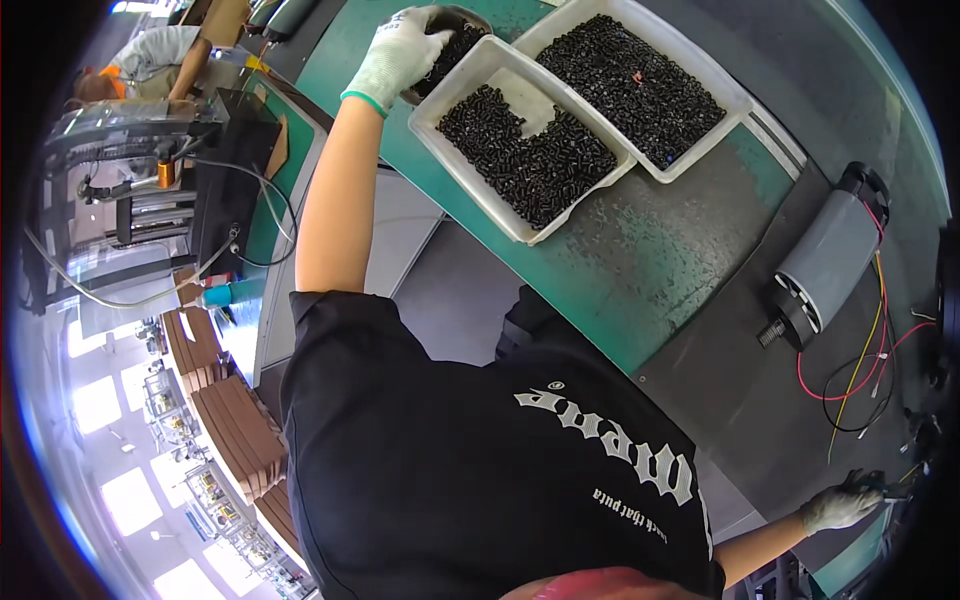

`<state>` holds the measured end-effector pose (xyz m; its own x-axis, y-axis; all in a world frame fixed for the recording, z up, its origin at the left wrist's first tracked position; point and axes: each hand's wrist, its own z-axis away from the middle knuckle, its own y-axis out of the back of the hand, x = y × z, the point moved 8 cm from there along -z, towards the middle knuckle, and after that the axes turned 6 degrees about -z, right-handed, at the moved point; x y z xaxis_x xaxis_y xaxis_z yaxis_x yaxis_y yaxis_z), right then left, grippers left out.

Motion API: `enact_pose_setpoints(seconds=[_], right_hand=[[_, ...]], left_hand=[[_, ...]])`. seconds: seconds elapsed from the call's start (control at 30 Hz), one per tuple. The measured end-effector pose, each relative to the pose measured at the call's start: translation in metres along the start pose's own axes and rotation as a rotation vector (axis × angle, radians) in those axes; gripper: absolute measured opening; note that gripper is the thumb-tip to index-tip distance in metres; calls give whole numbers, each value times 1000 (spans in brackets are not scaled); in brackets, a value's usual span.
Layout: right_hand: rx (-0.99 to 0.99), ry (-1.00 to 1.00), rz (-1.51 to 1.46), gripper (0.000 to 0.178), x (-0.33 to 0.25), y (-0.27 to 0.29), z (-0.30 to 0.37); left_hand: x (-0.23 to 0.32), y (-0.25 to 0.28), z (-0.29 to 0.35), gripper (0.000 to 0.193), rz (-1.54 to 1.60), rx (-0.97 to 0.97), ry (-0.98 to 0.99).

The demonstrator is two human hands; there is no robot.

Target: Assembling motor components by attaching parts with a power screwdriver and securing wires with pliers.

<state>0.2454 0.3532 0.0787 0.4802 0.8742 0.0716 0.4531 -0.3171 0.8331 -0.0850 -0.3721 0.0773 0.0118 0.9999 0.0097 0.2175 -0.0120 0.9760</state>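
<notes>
My left hand (405, 50), in a white knit glove with a green cuff, reaches far forward to a round dark container (458, 55) with black pieces in it. The fingers bend in at its rim, and their tips are lost against the dark contents. Right beside it stands a white plastic bin (535, 236) of short black cylindrical pieces (530, 160). Far off at the lower right, my right hand (845, 505), also gloved, closes around a small dark object (893, 490) too unclear to name.
A second white bin (735, 115) of black pieces adjoins the first on the worn green bench (650, 260). At right lies a grey cylindrical motor (835, 260) with loose coloured wires (865, 370). Machinery (160, 190), stacked brown cardboard (235, 430) and another person (150, 65) are at left.
</notes>
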Motion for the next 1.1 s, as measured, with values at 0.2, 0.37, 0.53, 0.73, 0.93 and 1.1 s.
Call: enact_pose_setpoints(seconds=[0.2, 0.37, 0.53, 0.73, 0.93, 1.1], right_hand=[[95, -481, -770, 32, 11, -19, 24], [79, -464, -832, 40, 29, -38, 35], [10, -483, -869, 37, 10, -34, 29], [30, -370, -802, 36, -3, -26, 15], [12, -450, -1304, 36, -19, -21, 15], [-172, -279, -1378, 40, -79, -5, 3]], left_hand=[[-12, -27, -14, 33, -87, -34, -144], [-9, -27, -12, 29, -122, 2, -200], [-29, -19, -19, 27, 106, -15, -40], [-59, -18, -12, 28, 377, -64, 136], [-34, 3, -4, 23, 197, 9, 34], [-14, 11, -8, 24, -292, 99, -228]])
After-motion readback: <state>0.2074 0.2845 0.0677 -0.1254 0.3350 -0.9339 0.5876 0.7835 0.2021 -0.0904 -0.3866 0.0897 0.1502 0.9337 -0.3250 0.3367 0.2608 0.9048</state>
